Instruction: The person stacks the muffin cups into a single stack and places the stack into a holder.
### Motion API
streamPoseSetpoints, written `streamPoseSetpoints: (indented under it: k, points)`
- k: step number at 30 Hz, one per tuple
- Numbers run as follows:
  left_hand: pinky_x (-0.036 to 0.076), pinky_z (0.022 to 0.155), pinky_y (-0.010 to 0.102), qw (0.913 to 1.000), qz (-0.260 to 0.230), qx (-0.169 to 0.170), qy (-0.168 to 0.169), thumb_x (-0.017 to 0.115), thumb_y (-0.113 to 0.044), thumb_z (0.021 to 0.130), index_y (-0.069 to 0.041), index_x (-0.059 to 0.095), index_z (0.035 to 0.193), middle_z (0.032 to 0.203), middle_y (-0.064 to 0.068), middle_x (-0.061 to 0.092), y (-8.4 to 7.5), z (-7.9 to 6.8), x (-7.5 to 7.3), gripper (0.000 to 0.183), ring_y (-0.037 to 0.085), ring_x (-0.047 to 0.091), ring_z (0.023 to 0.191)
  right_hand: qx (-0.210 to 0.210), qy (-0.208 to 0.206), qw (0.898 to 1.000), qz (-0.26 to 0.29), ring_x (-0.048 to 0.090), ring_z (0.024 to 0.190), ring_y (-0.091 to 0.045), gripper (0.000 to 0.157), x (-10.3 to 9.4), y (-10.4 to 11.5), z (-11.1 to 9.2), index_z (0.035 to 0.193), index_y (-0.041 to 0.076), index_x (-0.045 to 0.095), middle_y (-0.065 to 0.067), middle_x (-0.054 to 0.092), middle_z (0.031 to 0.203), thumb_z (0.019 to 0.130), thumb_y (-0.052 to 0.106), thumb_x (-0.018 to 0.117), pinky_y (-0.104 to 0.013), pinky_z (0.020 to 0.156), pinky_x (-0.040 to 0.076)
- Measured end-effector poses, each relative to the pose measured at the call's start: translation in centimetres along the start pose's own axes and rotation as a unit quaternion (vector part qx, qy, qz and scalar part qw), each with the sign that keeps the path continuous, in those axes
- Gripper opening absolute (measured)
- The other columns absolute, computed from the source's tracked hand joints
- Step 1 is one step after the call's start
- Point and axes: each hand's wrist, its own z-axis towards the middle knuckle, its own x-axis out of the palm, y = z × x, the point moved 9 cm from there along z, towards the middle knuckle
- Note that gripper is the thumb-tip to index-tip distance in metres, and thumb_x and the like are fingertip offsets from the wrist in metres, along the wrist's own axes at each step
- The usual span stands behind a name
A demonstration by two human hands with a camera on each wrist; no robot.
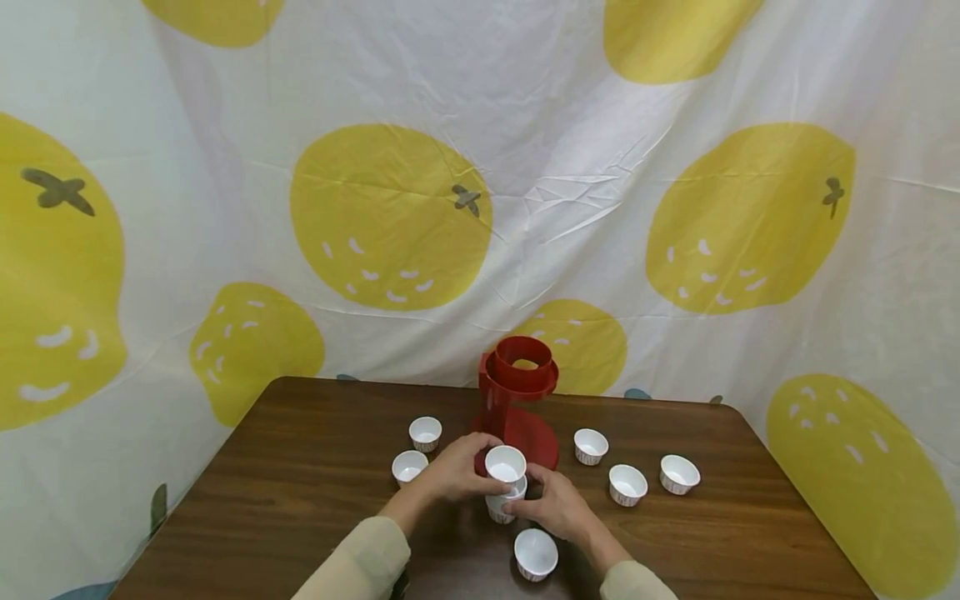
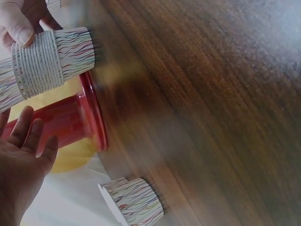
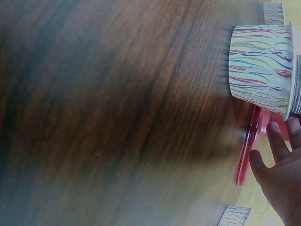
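Cup stack is between left hand, pinching the top cup, and right hand, gripping lower.

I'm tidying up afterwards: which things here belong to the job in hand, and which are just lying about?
Seemingly part of the job:
upper cup, held
cup stack, held beneath it
loose cups, probably, since they look alike

Apparently just there:
red stand, not held, though its use is unclear
lemon-print cloth, hanging as backdrop
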Motion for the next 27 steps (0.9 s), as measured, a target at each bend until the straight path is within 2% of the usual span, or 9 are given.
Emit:
streamPoseSetpoints:
  k: [12, 19, 27]
  points:
    - [0.046, 0.091, 0.036, 0.9998, 0.010, 0.009, 0.016, 0.085, -0.033, 0.077, -0.009, 0.063, 0.121, 0.110, -0.001, 0.063, 0.4, -0.1, 1.0, 0.055, 0.016, 0.056, 0.103, -0.010, -0.007, 1.000, -0.010, 0.064, 0.101, -0.023, 0.055, -0.1, 0.2, -0.1, 0.123, 0.002, 0.062, -0.008, 0.069, 0.112, 0.079, 0.025, 0.084, -0.037, 0.083, 0.051]
    - [0.046, 0.096, 0.037, 0.9988, 0.037, 0.016, 0.028, 0.085, -0.035, 0.077, -0.002, 0.058, 0.132, 0.123, 0.010, 0.061, 0.6, -0.6, 1.3, 0.070, 0.027, 0.057, 0.112, -0.010, -0.007, 1.000, -0.015, 0.064, 0.105, -0.026, 0.061, -0.2, 0.2, 0.0, 0.130, 0.003, 0.060, -0.008, 0.067, 0.117, 0.080, 0.029, 0.084, -0.046, 0.089, 0.050]
    - [0.045, 0.098, 0.039, 0.9993, 0.022, 0.008, 0.029, 0.085, -0.036, 0.077, 0.001, 0.055, 0.135, 0.124, 0.015, 0.059, 0.6, -1.1, 1.1, 0.075, 0.034, 0.056, 0.115, -0.013, -0.012, 0.999, -0.029, 0.063, 0.106, -0.027, 0.061, -0.3, 0.2, 0.0, 0.130, 0.004, 0.061, -0.007, 0.067, 0.116, 0.079, 0.029, 0.085, -0.047, 0.089, 0.049]
